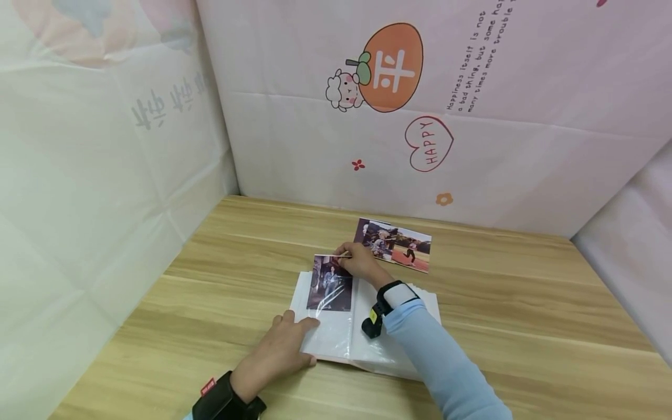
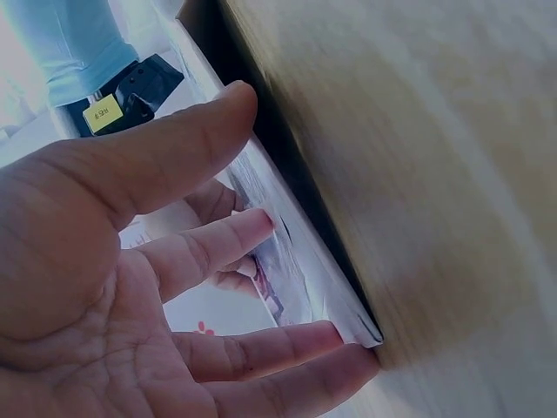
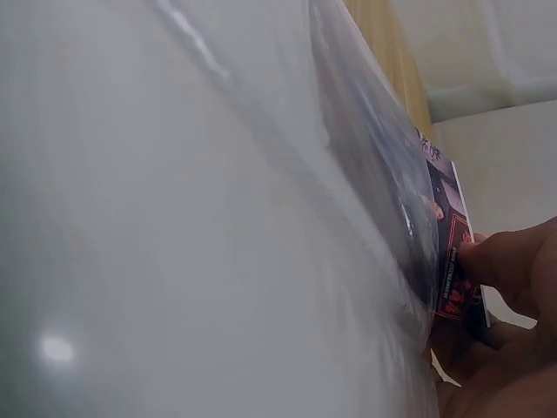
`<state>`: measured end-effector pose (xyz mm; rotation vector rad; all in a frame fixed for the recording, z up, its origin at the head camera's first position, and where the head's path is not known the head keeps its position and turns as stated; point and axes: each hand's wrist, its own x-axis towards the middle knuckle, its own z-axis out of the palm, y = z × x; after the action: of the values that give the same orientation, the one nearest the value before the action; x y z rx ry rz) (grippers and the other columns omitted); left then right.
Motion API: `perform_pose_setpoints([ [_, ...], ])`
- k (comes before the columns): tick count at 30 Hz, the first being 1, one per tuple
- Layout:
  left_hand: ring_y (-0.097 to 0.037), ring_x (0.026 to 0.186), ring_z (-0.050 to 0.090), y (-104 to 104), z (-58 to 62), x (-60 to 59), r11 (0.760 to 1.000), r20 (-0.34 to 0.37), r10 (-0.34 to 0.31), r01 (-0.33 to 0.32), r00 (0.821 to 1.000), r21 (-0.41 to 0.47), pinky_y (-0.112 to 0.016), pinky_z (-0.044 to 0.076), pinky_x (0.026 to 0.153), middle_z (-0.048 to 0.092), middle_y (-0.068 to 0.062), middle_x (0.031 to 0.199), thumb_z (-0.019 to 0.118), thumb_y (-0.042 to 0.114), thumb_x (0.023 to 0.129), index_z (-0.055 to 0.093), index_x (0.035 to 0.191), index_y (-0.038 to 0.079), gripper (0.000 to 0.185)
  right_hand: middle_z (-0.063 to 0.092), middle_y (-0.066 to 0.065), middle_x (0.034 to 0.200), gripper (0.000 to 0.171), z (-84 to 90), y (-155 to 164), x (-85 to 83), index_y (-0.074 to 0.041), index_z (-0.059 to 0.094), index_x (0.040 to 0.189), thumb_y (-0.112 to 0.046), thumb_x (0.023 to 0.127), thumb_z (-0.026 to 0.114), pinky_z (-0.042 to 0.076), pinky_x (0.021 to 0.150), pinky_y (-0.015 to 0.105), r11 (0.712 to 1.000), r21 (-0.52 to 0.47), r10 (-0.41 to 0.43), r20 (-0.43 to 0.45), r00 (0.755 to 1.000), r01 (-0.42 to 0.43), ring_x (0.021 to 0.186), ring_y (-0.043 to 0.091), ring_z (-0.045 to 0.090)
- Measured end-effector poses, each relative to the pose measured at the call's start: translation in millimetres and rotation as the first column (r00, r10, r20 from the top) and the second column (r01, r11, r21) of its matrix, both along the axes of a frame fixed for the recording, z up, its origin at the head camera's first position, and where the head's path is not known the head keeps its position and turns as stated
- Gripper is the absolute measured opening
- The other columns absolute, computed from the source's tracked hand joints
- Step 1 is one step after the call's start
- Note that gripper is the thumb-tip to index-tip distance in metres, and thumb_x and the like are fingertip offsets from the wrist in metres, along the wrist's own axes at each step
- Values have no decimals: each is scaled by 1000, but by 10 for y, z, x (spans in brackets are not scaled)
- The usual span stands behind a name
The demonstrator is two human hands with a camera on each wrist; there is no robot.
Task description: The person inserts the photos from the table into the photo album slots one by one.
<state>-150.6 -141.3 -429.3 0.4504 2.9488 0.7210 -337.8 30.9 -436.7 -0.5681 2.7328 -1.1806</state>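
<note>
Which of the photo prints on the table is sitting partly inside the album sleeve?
The dark portrait print pinched at its top corner by the right hand; it lies in the white album's clear pocket. The other loose prints lie on the wooden table behind the album.

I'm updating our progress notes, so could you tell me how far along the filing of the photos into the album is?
Partly done. The photo lies mostly inside a clear sleeve of the open album, its top edge sticking out. In hand: the right hand pinches that top edge, while the left hand rests flat on the album's near left corner. Left: the loose photos on the table beyond the album.
</note>
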Motion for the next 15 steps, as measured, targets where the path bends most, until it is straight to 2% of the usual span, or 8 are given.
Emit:
perform_pose_setpoints([
  [7,-33,86,46,-6,-2,-1,1000,7,-2,2,1000,8,-45,45,69,48,-20,100,82,26,64,61,121,9,63,62,5,78,11,7,-7,26,-3,67,93,-2,84,60,43,55,26,999,-29,17,69,997,-16,64,15,54],
  [15,-33,87,46,-7,12,5,1000,5,-7,7,1000,11,-45,45,69,48,-20,100,82,25,64,60,121,9,63,60,5,79,11,37,-12,77,0,67,93,-2,87,59,43,55,27,999,-24,25,121,992,-22,64,16,52],
])
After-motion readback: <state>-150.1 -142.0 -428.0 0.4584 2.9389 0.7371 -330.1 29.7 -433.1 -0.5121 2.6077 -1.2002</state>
